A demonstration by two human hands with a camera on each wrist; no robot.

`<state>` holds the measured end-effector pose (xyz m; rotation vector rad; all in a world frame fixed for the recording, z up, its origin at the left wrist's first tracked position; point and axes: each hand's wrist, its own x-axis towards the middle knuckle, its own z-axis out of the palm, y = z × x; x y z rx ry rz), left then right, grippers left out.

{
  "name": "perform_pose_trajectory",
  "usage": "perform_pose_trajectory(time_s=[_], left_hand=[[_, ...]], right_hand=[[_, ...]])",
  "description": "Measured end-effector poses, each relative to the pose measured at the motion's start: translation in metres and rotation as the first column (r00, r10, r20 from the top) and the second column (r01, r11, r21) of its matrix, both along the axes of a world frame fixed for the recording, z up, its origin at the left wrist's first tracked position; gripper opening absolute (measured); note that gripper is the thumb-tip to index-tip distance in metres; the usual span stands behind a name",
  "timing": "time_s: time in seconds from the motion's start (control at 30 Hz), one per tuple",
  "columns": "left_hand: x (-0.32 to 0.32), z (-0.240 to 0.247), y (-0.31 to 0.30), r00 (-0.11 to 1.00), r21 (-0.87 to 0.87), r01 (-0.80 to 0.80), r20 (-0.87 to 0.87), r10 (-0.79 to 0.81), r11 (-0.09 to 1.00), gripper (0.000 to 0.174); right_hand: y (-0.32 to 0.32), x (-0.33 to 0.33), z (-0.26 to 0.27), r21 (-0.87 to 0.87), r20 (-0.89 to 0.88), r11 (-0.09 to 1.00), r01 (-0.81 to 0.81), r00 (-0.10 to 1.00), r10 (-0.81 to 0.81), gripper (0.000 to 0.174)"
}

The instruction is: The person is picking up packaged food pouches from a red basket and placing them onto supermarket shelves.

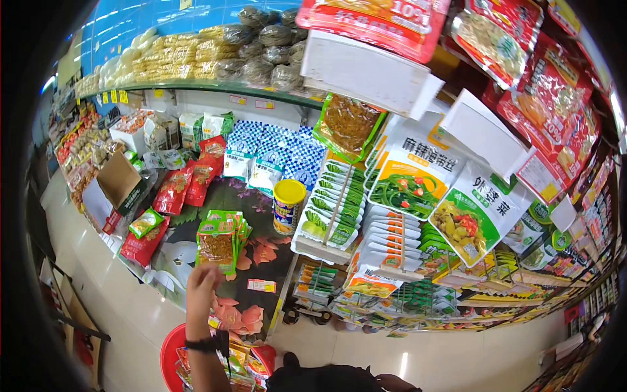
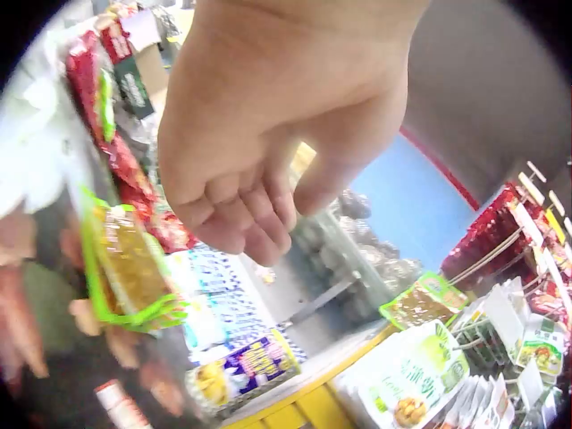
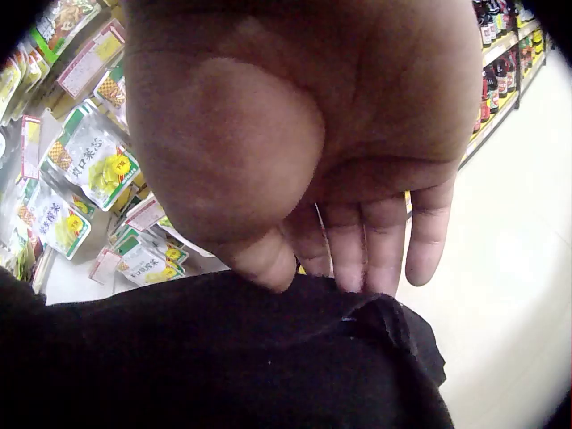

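In the head view my left hand point(image 1: 204, 284) is at the near edge of a stack of green-edged packets point(image 1: 219, 242) with brown contents, on a flower-patterned tabletop. The left wrist view shows the fingers of this hand point(image 2: 255, 210) loosely bent with nothing in them, and the packets point(image 2: 134, 264) beyond it; contact cannot be told. A yellow-lidded can point(image 1: 287, 206) stands right of the stack. My right hand point(image 3: 349, 206) hangs with relaxed fingers and holds nothing, beside dark cloth point(image 3: 223, 357); the head view does not show it.
A red basket point(image 1: 171, 356) with packets is on the floor below my left forearm. Red bags point(image 1: 173, 189), checkered bags point(image 1: 241, 153) and an open carton point(image 1: 117, 179) are at the back of the table. Racks of hanging packets point(image 1: 392, 242) fill the right side. A green-edged shelf point(image 1: 215, 86) runs above.
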<state>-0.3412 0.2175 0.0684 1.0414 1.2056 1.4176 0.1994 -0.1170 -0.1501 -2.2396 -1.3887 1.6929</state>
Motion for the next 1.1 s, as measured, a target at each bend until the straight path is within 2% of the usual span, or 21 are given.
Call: perform_pose_trajectory(time_s=[0.07, 0.13, 0.17, 0.2, 0.3, 0.33, 0.37, 0.43, 0.57, 0.73, 0.83, 0.87, 0.97, 1.0, 1.07, 1.1], left_hand=[[-0.022, -0.059, -0.034, 0.997, -0.073, -0.070, -0.025, 0.068, 0.995, 0.009], [-0.025, -0.090, -0.073, 0.989, -0.143, -0.146, -0.039, 0.142, 0.979, 0.007], [-0.023, -0.095, -0.091, 0.987, -0.192, -0.161, -0.041, 0.156, 0.968, 0.007], [-0.019, -0.104, -0.103, 0.984, -0.223, -0.179, -0.017, 0.179, 0.958, 0.007], [0.002, -0.076, -0.126, 0.978, -0.292, -0.209, -0.055, 0.202, 0.933, 0.009], [0.006, -0.072, -0.129, 0.977, -0.274, -0.215, -0.060, 0.206, 0.937, 0.010], [0.009, -0.070, -0.129, 0.976, -0.256, -0.219, -0.066, 0.209, 0.942, 0.011], [0.018, -0.062, -0.133, 0.974, -0.214, -0.220, -0.092, 0.205, 0.952, 0.011], [0.038, -0.046, -0.150, 0.974, -0.178, -0.207, -0.131, 0.185, 0.962, 0.011], [0.057, -0.045, -0.183, 0.978, -0.185, -0.190, -0.121, 0.169, 0.964, 0.010], [0.064, -0.035, -0.198, 0.974, -0.217, -0.184, -0.172, 0.148, 0.959, 0.011], [0.067, -0.031, -0.204, 0.970, -0.242, -0.192, -0.195, 0.146, 0.951, 0.011], [0.071, -0.026, -0.219, 0.963, -0.243, -0.176, -0.245, 0.115, 0.954, 0.013], [0.073, -0.024, -0.223, 0.959, -0.258, -0.170, -0.267, 0.099, 0.951, 0.013], [0.074, -0.024, -0.232, 0.949, -0.295, -0.161, -0.308, 0.065, 0.942, 0.012], [0.074, -0.025, -0.235, 0.937, -0.297, -0.148, -0.346, 0.039, 0.943, 0.013]], right_hand=[[0.003, 0.003, 0.005, -0.005, -0.049, 1.000, 0.030, 0.998, -0.030, 0.040], [0.011, 0.009, -0.008, 0.065, 0.023, 0.989, -0.133, 0.991, 0.132, 0.040], [0.013, 0.020, -0.029, 0.099, 0.065, 0.971, -0.216, 0.975, 0.211, 0.040], [0.014, 0.047, -0.095, 0.104, -0.041, 0.906, -0.411, 0.908, 0.417, 0.052], [0.043, 0.056, -0.067, 0.053, -0.031, 0.928, -0.368, 0.929, 0.370, 0.046], [0.047, 0.059, -0.061, 0.151, 0.019, 0.913, -0.378, 0.925, 0.380, 0.042], [0.054, 0.063, -0.055, 0.227, 0.065, 0.827, -0.514, 0.855, 0.514, 0.039], [0.066, 0.056, -0.013, 0.213, 0.044, 0.883, -0.418, 0.907, 0.418, 0.049], [0.060, 0.074, -0.031, 0.255, 0.042, 0.881, -0.399, 0.914, 0.403, 0.052], [0.020, 0.094, -0.079, 0.203, -0.086, 0.921, -0.334, 0.930, 0.356, 0.047], [-0.006, 0.097, -0.083, 0.016, -0.162, 0.963, -0.269, 0.950, 0.268, 0.042], [-0.013, 0.098, -0.086, -0.020, -0.207, 0.969, -0.246, 0.949, 0.237, 0.038], [-0.031, 0.102, -0.100, -0.093, -0.238, 0.965, -0.244, 0.947, 0.216, 0.038], [-0.036, 0.094, -0.096, -0.129, -0.107, 0.961, -0.243, 0.967, 0.230, 0.042], [-0.047, 0.097, -0.103, -0.016, -0.225, 0.985, -0.170, 0.961, 0.162, 0.037], [-0.053, 0.099, -0.110, 0.031, -0.283, 0.991, -0.131, 0.950, 0.134, 0.041]])
